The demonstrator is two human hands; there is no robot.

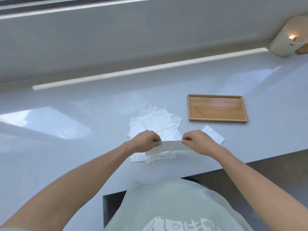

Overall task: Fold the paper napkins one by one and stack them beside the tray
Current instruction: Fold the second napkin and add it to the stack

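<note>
Held napkin: one white paper napkin (pixel 168 146) was stretched flat between both hands, raised just above the counter, in front of the person's torso.
Left hand: left hand (pixel 146 139) pinched the napkin's left end, fingers curled over the top edge, thumb beneath.
Right hand: right hand (pixel 198 141) pinched the right end in the same way.
Loose pile: unfolded napkins (pixel 156 122) lay overlapping and askew on the counter, directly behind and under the hands; a few corners (pixel 156 157) showed on the near side below the held sheet.
Folded napkin: a single small folded napkin (pixel 214 134) lay flat just in front of the tray, beside the right hand, apart from the pile.
Tray: rectangular wooden tray (pixel 216 120) sat right of the pile, nothing on it.
Counter: glossy pale grey countertop (pixel 66 147), window reflections on its surface.
Far right: a cream cylindrical container (pixel 283 42) stood at the counter's back corner, partly cut off.
Person: pale green shirt (pixel 175 205), bare forearms.
</note>
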